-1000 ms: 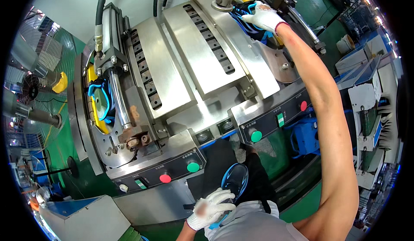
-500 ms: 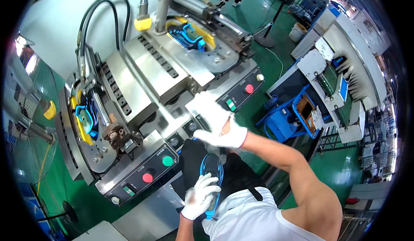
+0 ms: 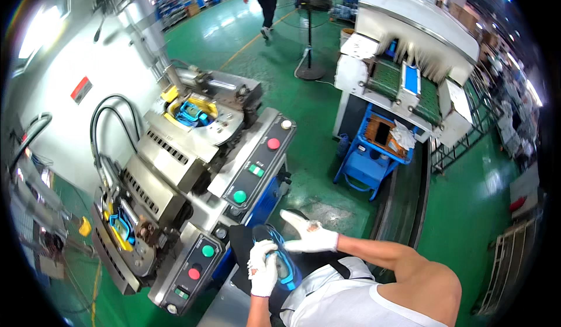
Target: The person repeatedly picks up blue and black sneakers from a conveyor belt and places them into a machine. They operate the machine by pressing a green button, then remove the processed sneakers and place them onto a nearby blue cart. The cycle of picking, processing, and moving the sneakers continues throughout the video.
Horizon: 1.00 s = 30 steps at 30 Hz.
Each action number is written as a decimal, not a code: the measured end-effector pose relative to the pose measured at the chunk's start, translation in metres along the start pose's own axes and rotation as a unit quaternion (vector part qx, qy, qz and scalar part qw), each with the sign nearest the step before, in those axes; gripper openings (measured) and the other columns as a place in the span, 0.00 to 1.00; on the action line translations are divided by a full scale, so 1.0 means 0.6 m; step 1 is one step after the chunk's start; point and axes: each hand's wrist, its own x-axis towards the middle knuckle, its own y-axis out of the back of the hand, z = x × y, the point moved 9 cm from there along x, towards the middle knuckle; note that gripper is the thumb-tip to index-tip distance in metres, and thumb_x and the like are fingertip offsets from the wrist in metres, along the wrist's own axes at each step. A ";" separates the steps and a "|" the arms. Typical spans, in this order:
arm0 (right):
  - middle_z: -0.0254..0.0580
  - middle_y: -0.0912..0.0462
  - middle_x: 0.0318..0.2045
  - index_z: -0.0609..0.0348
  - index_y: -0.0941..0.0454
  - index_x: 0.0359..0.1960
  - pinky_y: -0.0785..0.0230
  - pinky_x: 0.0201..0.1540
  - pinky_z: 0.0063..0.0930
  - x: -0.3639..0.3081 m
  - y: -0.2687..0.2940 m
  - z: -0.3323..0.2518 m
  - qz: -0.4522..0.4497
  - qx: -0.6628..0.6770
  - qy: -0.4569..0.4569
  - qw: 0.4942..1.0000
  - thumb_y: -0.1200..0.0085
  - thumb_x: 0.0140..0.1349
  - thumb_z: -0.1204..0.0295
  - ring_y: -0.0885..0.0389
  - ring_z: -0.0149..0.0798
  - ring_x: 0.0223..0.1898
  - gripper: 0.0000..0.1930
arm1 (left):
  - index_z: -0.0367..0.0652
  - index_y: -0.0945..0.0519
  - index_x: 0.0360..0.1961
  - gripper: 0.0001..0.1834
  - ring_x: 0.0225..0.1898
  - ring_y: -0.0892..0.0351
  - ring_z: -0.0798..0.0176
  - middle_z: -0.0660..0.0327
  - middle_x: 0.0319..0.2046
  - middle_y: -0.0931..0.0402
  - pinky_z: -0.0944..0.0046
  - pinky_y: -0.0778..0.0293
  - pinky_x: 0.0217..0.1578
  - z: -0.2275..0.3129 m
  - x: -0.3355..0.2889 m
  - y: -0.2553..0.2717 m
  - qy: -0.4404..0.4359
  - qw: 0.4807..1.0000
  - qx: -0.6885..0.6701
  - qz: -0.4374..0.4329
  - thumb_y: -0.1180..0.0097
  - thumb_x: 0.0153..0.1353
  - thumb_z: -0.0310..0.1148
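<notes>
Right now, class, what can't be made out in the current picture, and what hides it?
All in the head view:
Part of the blue-and-black shoe: covered by the gloved left hand.
Head of the distant person: cut off by the upper edge.
Lettering on the control panel: too small to read.
Much of the inside of the white machine: hidden behind hanging strips.

Sign: red-and-grey rectangular plate on the tall white panel behind the silver metal press; its print is too small to read.
Button captions: tiny pale marks on the black rectangular control panels along the press's front; none legible.
</notes>
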 end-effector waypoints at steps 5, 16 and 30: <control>0.66 0.47 0.80 0.67 0.57 0.83 0.50 0.81 0.39 -0.178 0.053 -0.003 0.039 0.101 -0.011 0.994 0.25 0.54 0.49 0.47 0.57 0.82 0.65 | 0.42 0.17 0.49 0.17 0.60 0.22 0.45 0.51 0.53 0.19 0.49 0.29 0.66 0.139 0.107 -0.103 -0.098 0.995 0.008 0.014 0.38 0.59 0.16; 0.50 0.17 0.61 0.68 0.25 0.67 0.28 0.68 0.38 -0.356 0.360 0.149 0.661 0.320 0.009 0.678 0.32 0.67 0.69 0.19 0.42 0.62 0.29 | 0.46 0.19 0.60 0.31 0.69 0.30 0.31 0.42 0.66 0.26 0.33 0.37 0.73 0.492 0.194 -0.357 -0.428 0.877 -0.080 -0.205 0.32 0.51 0.18; 0.53 0.15 0.56 0.62 0.22 0.63 0.22 0.57 0.50 -0.514 0.985 0.759 0.574 -0.177 -0.370 0.709 0.41 0.67 0.57 0.15 0.53 0.55 0.28 | 0.41 0.18 0.56 0.20 0.65 0.24 0.40 0.48 0.60 0.22 0.47 0.24 0.63 0.000 0.035 -0.242 0.007 0.971 0.100 -0.215 0.34 0.63 0.25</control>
